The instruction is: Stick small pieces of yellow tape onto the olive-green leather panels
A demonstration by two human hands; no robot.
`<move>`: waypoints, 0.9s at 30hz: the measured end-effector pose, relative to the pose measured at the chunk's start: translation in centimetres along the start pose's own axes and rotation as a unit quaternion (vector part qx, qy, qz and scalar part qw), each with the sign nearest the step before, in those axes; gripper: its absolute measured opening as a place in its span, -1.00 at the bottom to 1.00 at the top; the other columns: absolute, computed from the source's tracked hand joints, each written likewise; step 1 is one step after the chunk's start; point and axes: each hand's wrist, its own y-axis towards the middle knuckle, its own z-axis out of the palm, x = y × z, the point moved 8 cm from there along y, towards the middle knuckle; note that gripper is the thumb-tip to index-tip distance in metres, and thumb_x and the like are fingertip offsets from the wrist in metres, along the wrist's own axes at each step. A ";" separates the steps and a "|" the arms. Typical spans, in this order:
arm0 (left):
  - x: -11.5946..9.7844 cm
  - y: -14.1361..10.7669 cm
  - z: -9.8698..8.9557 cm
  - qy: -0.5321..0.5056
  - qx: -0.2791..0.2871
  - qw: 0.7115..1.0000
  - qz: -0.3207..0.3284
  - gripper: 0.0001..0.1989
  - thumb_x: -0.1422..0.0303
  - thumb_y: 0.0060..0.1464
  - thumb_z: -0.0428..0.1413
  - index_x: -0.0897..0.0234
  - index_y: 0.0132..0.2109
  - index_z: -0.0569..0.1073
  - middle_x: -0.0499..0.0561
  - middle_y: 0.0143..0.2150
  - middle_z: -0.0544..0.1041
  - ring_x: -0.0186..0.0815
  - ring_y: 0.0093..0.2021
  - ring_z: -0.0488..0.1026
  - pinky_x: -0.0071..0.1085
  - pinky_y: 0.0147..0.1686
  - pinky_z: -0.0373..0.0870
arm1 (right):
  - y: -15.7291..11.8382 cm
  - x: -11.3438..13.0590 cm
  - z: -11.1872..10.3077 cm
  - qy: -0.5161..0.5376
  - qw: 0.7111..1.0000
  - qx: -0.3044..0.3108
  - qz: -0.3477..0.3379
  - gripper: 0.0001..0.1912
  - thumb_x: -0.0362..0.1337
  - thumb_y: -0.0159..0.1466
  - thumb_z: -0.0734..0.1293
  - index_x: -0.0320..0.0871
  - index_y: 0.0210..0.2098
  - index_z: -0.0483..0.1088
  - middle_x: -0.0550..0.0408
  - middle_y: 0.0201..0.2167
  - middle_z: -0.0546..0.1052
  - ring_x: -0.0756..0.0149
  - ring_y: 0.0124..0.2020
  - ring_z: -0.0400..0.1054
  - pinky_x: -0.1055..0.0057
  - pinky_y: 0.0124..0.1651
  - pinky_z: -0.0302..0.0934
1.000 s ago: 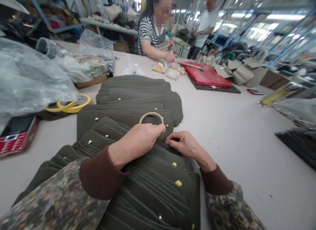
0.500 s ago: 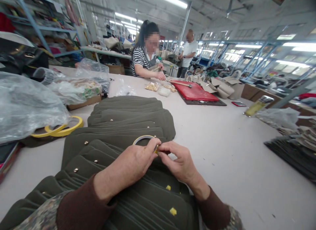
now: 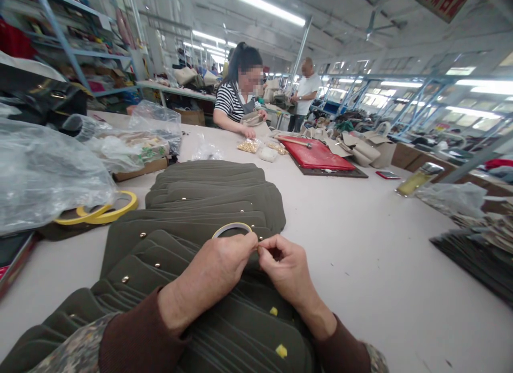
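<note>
My left hand [image 3: 218,274] is closed around a thin roll of yellow tape [image 3: 232,226], whose upper rim shows above the knuckles. Thumb and finger of my right hand [image 3: 286,261] are pinched together, meeting the left fingertips; whatever lies between them is too small to make out, perhaps the tape's end. Below both hands spread overlapping stacks of dark green flat panels [image 3: 160,245], some with small gold studs [image 3: 125,279]. Two bits of yellow tape [image 3: 281,351] stick to the panels nearest me.
At left, yellow tape rolls [image 3: 116,207] lie beside a clear plastic bag [image 3: 48,175]. Across the table [image 3: 344,245], a person [image 3: 236,100] handles a beige piece near bags of gold studs [image 3: 248,145]. A red pad [image 3: 316,153], bottle [image 3: 419,180] and dark stack [image 3: 473,255] are further right.
The yellow tape visible between my fingertips is now mostly covered as the fingers close tighter. The view has tilted up slightly. The person opposite has lowered one hand to the stud bags.
</note>
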 end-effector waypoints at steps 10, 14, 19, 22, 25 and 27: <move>0.1 -0.1 0.0 0.031 -0.055 0.998 -0.011 -0.82 0.48 0.22 -0.13 0.22 -0.31 0.31 -0.08 -0.45 0.46 -0.38 -0.47 0.39 -0.48 -0.47 0.19 | -0.1 -2.3 1.4 0.197 0.964 -0.011 0.178 -0.83 -0.24 0.02 0.41 -0.23 -0.53 0.43 0.22 -0.74 0.42 0.47 -0.73 0.30 0.56 -0.65 0.25; -0.5 -0.3 -0.3 0.031 -0.071 0.997 0.000 -0.82 0.47 0.23 -0.12 0.23 -0.32 0.30 -0.06 -0.43 0.47 -0.36 -0.43 0.41 -0.47 -0.45 0.21 | 0.0 -2.8 1.4 0.204 0.961 -0.029 0.187 -0.85 -0.26 0.00 0.41 -0.24 -0.52 0.44 0.22 -0.72 0.42 0.48 -0.71 0.29 0.56 -0.63 0.30; -0.4 -0.6 -0.2 -0.021 -0.065 0.997 -0.024 -0.82 0.41 0.28 -0.14 0.23 -0.27 0.31 -0.08 -0.40 0.47 -0.39 -0.45 0.39 -0.48 -0.44 0.25 | 0.4 -6.6 0.0 0.265 0.922 -0.074 0.273 -0.79 -0.24 -0.10 0.47 -0.25 -0.56 0.43 0.25 -0.73 0.37 0.54 -0.73 0.22 0.57 -0.66 0.30; 0.4 -0.4 0.8 0.054 -0.015 0.998 -0.032 -0.85 0.42 0.27 -0.11 0.22 -0.23 0.34 -0.05 -0.34 0.48 -0.30 -0.34 0.44 -0.43 -0.38 0.29 | 1.1 -7.5 -0.7 0.244 0.936 -0.037 0.253 -0.71 -0.19 -0.12 0.52 -0.27 -0.50 0.49 0.16 -0.65 0.46 0.48 -0.66 0.31 0.56 -0.61 0.32; 1.2 -0.1 1.7 0.108 0.040 0.992 -0.045 -0.85 0.46 0.25 -0.09 0.22 -0.22 0.36 -0.02 -0.29 0.47 -0.26 -0.28 0.44 -0.40 -0.35 0.32 | 1.4 -7.6 -0.8 0.200 0.956 -0.002 0.216 -0.67 -0.11 -0.07 0.52 -0.27 -0.45 0.52 0.12 -0.61 0.50 0.46 -0.63 0.35 0.55 -0.57 0.33; 1.4 0.0 2.0 0.118 0.067 0.989 -0.052 -0.85 0.48 0.24 -0.09 0.22 -0.22 0.36 -0.02 -0.29 0.46 -0.27 -0.30 0.44 -0.40 -0.36 0.33 | 1.4 -7.5 -0.6 0.165 0.966 0.011 0.197 -0.67 -0.09 -0.02 0.50 -0.26 -0.44 0.52 0.12 -0.63 0.49 0.46 -0.64 0.34 0.55 -0.56 0.32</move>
